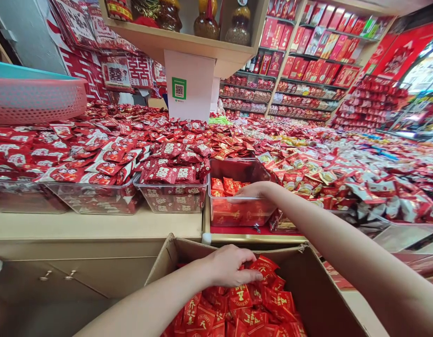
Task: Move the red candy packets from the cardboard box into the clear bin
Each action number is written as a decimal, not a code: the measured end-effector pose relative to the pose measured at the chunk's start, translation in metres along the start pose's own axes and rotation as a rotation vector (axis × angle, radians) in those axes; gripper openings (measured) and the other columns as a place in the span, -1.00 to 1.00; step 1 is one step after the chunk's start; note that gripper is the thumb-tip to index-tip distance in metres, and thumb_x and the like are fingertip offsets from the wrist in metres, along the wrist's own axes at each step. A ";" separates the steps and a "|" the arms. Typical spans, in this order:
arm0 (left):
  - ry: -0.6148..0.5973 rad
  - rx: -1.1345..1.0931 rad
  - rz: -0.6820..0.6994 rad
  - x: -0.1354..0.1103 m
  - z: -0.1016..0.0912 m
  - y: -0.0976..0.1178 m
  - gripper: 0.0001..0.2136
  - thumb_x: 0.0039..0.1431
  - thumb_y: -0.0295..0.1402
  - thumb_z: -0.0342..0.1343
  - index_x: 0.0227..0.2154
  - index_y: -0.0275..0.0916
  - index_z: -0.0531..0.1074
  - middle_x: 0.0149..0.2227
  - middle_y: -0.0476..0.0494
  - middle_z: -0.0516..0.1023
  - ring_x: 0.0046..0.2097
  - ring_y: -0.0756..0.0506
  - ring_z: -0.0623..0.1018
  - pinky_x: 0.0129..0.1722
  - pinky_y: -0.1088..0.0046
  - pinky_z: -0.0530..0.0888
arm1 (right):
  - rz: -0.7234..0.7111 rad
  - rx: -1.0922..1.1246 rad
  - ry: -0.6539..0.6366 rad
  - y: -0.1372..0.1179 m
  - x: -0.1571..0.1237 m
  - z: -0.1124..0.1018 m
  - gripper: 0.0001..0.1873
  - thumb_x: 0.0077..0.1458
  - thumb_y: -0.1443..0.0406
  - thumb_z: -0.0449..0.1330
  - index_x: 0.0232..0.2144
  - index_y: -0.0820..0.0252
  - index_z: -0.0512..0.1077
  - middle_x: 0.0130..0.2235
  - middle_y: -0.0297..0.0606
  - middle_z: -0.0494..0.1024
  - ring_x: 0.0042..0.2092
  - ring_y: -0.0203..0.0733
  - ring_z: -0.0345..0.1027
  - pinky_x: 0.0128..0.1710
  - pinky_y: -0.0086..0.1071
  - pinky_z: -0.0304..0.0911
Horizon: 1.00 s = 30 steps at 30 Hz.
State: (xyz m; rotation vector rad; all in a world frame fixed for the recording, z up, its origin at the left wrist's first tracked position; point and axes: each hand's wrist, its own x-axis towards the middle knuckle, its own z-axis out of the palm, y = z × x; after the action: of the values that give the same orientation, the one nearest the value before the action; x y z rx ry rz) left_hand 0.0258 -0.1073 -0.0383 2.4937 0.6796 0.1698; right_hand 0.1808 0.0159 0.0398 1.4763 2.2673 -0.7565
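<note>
A brown cardboard box [328, 285] in front of me holds many small red sweet packets [251, 318] with gold lettering. My left hand [232, 266] reaches into it, its thumb and curled fingers closed around some of the packets at the top of the heap. Beyond the box stands a clear plastic bin [242, 213], partly filled with similar red packets [223, 186]. Inside its right part, my right hand [253, 189] lies fairly flat, fingers stretched leftward over the packets. The tips of those fingers are partly hidden by the bin's front rim.
Left of that bin, a clear bin [172, 201] is heaped with dark red packets. White-and-red packets [374, 192] spill over bins at right. A pink basket [37, 98] rests at far left. A white post [190, 89] with a QR sign rises behind.
</note>
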 end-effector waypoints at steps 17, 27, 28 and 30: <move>0.025 0.079 0.021 -0.001 0.007 -0.005 -0.65 0.02 -0.04 -0.17 -0.36 -0.17 0.36 -0.52 0.00 0.43 -0.50 0.02 0.39 -0.56 0.59 0.16 | -0.078 0.065 0.028 -0.004 -0.001 0.003 -0.46 -0.29 -0.10 0.09 -0.45 0.23 0.45 -0.54 -0.36 0.39 -0.54 -0.35 0.13 -0.57 -0.50 0.02; 0.026 0.057 0.000 -0.004 0.007 -0.004 -0.64 -0.01 -0.02 -0.15 -0.31 -0.12 0.37 -0.52 0.01 0.45 -0.48 0.01 0.42 -0.56 0.59 0.18 | 0.252 -0.137 0.437 -0.007 0.007 0.001 -0.61 -0.09 0.09 0.03 -0.35 0.28 0.43 -0.34 -0.15 0.47 -0.36 -0.20 0.31 -0.52 -0.49 0.07; 0.031 0.054 0.001 -0.005 0.007 -0.005 -0.63 -0.01 -0.01 -0.15 -0.30 -0.12 0.36 -0.52 0.01 0.45 -0.48 0.00 0.42 -0.57 0.58 0.18 | 0.267 -0.142 0.415 -0.007 0.008 0.002 -0.62 -0.13 0.11 0.08 -0.36 0.28 0.43 -0.34 -0.14 0.47 -0.36 -0.19 0.32 -0.53 -0.48 0.07; 0.034 0.050 0.005 -0.005 0.008 -0.005 -0.62 -0.01 0.00 -0.16 -0.29 -0.12 0.36 -0.51 0.01 0.46 -0.48 0.00 0.42 -0.57 0.58 0.17 | 0.279 -0.150 0.367 -0.009 0.008 0.002 -0.66 -0.20 0.14 0.14 -0.39 0.26 0.45 -0.35 -0.16 0.49 -0.38 -0.20 0.33 -0.56 -0.50 0.08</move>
State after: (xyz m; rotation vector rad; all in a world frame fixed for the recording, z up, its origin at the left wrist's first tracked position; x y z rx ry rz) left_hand 0.0214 -0.1097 -0.0479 2.5458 0.7001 0.2003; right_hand 0.1696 0.0178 0.0356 1.9290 2.2306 -0.2435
